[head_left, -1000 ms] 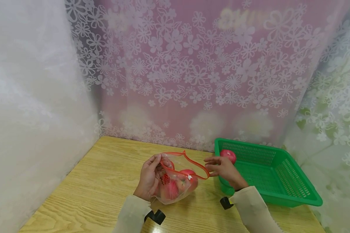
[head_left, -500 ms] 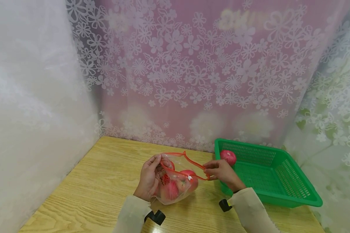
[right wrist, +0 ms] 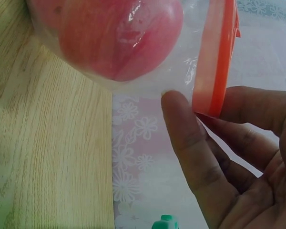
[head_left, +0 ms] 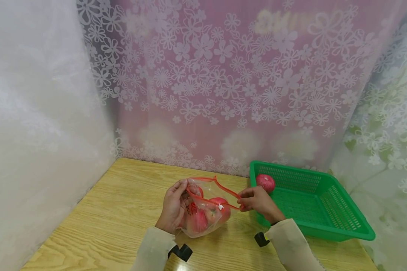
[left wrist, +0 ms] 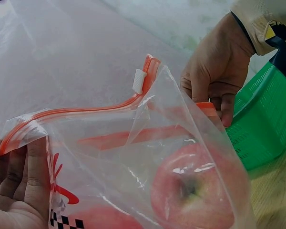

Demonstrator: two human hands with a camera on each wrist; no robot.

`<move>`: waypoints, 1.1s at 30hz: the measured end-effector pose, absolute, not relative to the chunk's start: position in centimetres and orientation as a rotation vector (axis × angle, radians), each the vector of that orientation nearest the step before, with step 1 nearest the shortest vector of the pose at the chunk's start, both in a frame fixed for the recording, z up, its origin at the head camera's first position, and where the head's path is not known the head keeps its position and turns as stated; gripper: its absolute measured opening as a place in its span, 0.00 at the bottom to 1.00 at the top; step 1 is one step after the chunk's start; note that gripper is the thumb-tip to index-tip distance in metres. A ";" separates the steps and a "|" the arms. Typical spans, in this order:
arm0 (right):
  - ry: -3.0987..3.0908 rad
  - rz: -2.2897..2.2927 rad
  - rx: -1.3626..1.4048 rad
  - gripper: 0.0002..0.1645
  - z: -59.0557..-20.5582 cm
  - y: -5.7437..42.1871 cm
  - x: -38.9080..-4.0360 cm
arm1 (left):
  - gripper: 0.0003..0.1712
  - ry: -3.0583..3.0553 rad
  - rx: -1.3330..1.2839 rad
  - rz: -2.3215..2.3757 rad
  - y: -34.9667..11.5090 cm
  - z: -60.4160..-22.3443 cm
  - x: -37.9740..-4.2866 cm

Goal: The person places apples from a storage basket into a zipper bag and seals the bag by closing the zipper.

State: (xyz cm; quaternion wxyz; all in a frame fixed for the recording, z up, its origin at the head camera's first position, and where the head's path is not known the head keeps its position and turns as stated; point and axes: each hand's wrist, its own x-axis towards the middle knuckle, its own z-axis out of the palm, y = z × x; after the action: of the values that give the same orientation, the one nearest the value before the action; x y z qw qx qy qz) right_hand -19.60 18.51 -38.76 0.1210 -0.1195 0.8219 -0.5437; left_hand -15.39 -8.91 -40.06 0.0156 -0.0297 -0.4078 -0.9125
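A clear zip bag with a red-orange zip strip sits on the table, its mouth spread apart. Several red apples are inside, and one apple shows through the plastic in the left wrist view. My left hand pinches the left end of the rim between thumb and fingers. At the opposite end, my right hand pinches the corner of the zip strip between thumb and fingertips. A white slider sits on the strip, between the two hands.
At the right, a green plastic basket stands on the wooden table. One red apple lies in its back left corner. Flowered sheeting hangs behind and along both sides.
My right hand has gone from loosely spread fingers beside the rim to pinching its right end. The left hand, bag and basket have stayed in place.
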 end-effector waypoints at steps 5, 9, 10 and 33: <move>2.393 -1.597 -0.352 0.14 -38.6 18.5 -19.5 | 0.11 -1.263 -0.102 -2.838 -8.9 -40.1 -15.5; 2.401 -1.595 -0.363 0.13 -38.5 18.5 -19.3 | 0.11 -1.267 -0.118 -2.827 -9.0 -40.2 -15.5; 2.405 -1.593 -0.364 0.13 -38.4 18.4 -19.3 | 0.11 -1.270 -0.121 -2.823 -9.0 -40.2 -15.4; 2.481 -1.573 -0.349 0.12 -36.7 17.9 -18.8 | 0.12 -1.257 -0.105 -2.792 -9.6 -39.7 -15.3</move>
State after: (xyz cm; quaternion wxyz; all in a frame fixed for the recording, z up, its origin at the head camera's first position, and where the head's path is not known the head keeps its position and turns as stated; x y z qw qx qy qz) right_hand -18.81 17.94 -36.66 0.0917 -0.1175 0.8351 -0.5295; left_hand -15.27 -9.59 -39.73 0.0388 -0.0344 -0.4099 -0.9106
